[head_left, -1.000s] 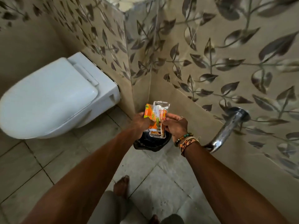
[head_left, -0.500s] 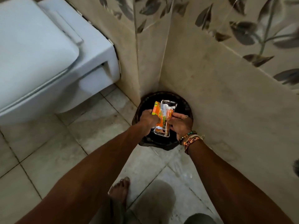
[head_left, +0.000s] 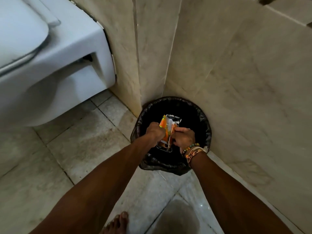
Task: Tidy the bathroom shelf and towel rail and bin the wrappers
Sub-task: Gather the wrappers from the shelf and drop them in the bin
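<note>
Both hands hold a bundle of wrappers (head_left: pixel 168 128), orange and clear plastic with white, directly over the mouth of a round bin lined with a black bag (head_left: pixel 205 127). My left hand (head_left: pixel 154 132) grips the bundle's left side. My right hand (head_left: pixel 184 138), with beaded bracelets at the wrist, grips its right side. The bundle's lower end sits below the bin's rim level, between my hands. The inside of the bin is dark and its contents are hidden.
The bin stands in a floor corner against beige tiled walls (head_left: pixel 236 73). A white wall-hung toilet (head_left: pixel 55 65) juts out at the left. A bare foot (head_left: pixel 116 223) rests on the tiled floor (head_left: pixel 76 149) near the bottom edge.
The view has tilted down and closed in on the bin. Both hands have lowered the wrappers from above the bin into its mouth, keeping their hold.
</note>
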The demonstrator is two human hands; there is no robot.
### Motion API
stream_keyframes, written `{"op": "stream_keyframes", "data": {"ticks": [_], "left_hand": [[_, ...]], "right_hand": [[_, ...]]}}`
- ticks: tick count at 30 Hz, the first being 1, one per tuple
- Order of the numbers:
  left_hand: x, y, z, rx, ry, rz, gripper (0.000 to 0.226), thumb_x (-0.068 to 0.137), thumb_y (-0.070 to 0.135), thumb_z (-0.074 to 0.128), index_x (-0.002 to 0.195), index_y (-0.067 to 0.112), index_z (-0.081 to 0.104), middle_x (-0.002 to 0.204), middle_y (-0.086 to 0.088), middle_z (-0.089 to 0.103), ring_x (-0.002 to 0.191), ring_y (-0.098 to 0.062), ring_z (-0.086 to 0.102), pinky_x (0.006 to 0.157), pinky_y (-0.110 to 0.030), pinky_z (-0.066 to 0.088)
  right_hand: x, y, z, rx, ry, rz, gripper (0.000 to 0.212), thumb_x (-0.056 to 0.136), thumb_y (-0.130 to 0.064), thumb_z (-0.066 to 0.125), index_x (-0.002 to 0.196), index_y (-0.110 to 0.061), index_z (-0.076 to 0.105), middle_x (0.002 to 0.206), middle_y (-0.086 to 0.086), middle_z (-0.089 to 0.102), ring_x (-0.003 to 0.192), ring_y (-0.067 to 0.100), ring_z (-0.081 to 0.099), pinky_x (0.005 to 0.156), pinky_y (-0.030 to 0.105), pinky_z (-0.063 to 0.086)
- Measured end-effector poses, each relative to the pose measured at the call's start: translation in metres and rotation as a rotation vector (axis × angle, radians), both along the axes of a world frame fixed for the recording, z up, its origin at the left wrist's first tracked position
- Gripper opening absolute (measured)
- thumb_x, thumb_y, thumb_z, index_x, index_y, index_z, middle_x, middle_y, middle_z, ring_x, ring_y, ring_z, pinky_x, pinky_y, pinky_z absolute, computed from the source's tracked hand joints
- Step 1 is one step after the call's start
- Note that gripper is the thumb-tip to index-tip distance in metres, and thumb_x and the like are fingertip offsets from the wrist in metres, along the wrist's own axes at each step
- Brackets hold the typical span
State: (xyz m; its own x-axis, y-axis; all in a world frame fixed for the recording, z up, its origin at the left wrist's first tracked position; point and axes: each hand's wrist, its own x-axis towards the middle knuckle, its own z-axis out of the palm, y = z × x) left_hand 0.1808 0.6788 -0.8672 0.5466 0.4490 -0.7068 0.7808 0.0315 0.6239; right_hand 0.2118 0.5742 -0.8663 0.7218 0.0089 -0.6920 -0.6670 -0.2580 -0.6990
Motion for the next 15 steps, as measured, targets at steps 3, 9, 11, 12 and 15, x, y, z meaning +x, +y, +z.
{"op": "stream_keyframes", "data": {"ticks": [3, 9, 11, 12, 15], "left_hand": [[0.003, -0.001, -0.009, 0.086, 0.049, -0.068, 0.027, 0.093, 0.019, 0.059, 0.114, 0.003, 0.064, 0.112, -0.017, 0.068, 0.099, -0.033, 0.067, 0.085, -0.044, 0.059], [0.01, -0.004, -0.025, 0.148, 0.09, -0.159, 0.042, 0.095, 0.037, 0.058, 0.114, 0.0, 0.062, 0.115, -0.02, 0.066, 0.105, -0.036, 0.065, 0.086, -0.04, 0.056], [0.013, -0.004, -0.029, 0.141, 0.093, -0.167, 0.047, 0.096, 0.041, 0.057, 0.117, -0.001, 0.061, 0.119, -0.02, 0.065, 0.108, -0.037, 0.064, 0.09, -0.043, 0.056], [0.014, -0.005, -0.03, 0.136, 0.095, -0.165, 0.049, 0.097, 0.042, 0.056, 0.119, -0.001, 0.06, 0.121, -0.021, 0.064, 0.111, -0.037, 0.063, 0.092, -0.044, 0.055], [0.018, -0.006, -0.03, 0.155, 0.091, -0.154, 0.043, 0.099, 0.034, 0.057, 0.123, -0.001, 0.061, 0.126, -0.02, 0.064, 0.116, -0.036, 0.061, 0.096, -0.042, 0.053]], "right_hand": [[0.002, 0.001, -0.017, -0.038, -0.002, 0.027, 0.038, 0.075, 0.006, 0.074, 0.112, 0.004, 0.063, 0.114, 0.026, 0.066, 0.105, 0.039, 0.064, 0.092, 0.051, 0.054], [0.009, 0.001, -0.035, -0.12, -0.022, 0.151, 0.011, 0.083, -0.001, 0.069, 0.093, 0.004, 0.067, 0.11, 0.027, 0.067, 0.104, 0.042, 0.064, 0.09, 0.056, 0.053], [0.012, 0.001, -0.034, -0.151, 0.002, 0.23, 0.018, 0.09, -0.005, 0.06, 0.075, -0.014, 0.059, 0.116, 0.023, 0.065, 0.11, 0.039, 0.062, 0.093, 0.045, 0.054], [0.014, 0.001, -0.034, -0.181, 0.018, 0.267, 0.027, 0.093, -0.008, 0.056, 0.07, -0.02, 0.051, 0.111, 0.018, 0.067, 0.109, 0.034, 0.063, 0.09, 0.038, 0.055], [0.021, 0.001, -0.034, -0.193, 0.016, 0.294, 0.029, 0.093, -0.011, 0.056, 0.068, -0.023, 0.047, 0.052, -0.008, 0.066, 0.081, 0.018, 0.059, 0.08, 0.032, 0.053]]}}
